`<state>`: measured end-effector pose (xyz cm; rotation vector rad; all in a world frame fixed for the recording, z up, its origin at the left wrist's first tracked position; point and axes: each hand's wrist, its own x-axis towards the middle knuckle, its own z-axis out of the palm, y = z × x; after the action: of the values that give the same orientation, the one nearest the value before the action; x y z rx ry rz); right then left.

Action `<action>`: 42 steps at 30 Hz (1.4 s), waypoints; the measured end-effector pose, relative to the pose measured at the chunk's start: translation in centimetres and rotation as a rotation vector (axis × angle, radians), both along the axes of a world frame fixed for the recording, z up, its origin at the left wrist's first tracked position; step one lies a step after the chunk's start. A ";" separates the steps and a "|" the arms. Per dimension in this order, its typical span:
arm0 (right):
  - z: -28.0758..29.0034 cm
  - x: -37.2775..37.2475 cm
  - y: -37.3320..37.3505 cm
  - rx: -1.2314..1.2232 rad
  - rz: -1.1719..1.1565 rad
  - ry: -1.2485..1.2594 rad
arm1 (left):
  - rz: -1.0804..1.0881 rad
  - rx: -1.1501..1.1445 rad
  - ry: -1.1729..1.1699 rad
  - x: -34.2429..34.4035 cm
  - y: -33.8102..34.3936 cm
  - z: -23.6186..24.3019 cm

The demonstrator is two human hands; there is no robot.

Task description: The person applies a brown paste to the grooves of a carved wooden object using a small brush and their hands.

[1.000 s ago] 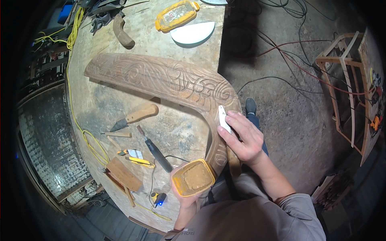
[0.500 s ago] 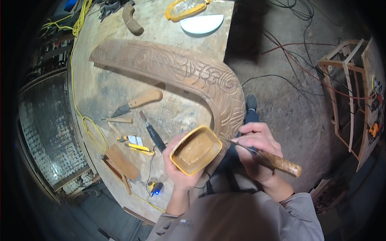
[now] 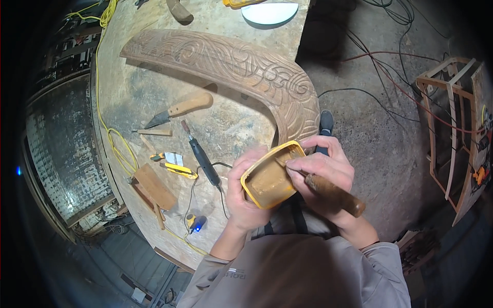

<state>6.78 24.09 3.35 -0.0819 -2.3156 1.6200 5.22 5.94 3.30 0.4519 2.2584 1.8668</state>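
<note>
My left hand (image 3: 241,197) is wrapped around a yellow rectangular tub (image 3: 257,172), tilted so its inside shows. Brown paste (image 3: 269,189) coats the bottom. Closed around a wooden-handled tool (image 3: 334,193), my right hand (image 3: 324,169) is at the tub's right rim. The tool's thin blade reaches into the tub, and its tip is hard to make out. Just beyond both hands lies a curved wooden piece (image 3: 221,59) carved with scrolls, its bent end nearest the tub.
On the worktable (image 3: 133,108) lie a wooden-handled broad blade (image 3: 190,104), a black corded pen-shaped tool (image 3: 204,161), a yellow cutter (image 3: 179,171) and a wooden box-like piece (image 3: 158,187). A white half-disc (image 3: 270,14) is at the back. Cables cross the floor near a wooden frame (image 3: 452,133).
The tub has moved right and slightly up in the view, and my right hand has come closer over its rim. The tool's blade now reaches further into the tub. The view has shifted a little.
</note>
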 end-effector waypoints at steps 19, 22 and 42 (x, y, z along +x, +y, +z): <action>-5.4 0.4 0.9 -0.271 -0.367 0.021 | 0.225 -0.048 -0.335 3.5 -4.2 -0.1; -6.1 -0.6 0.5 -0.259 -0.355 0.074 | 0.201 -0.034 -0.360 3.7 -4.3 0.0; -6.1 -1.9 -0.6 -0.042 -0.332 0.087 | 0.179 0.019 -0.397 3.8 -4.4 0.1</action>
<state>4.91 23.46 -2.75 -0.3769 -2.0719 1.4731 8.98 1.54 3.36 -0.1187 2.0675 1.8590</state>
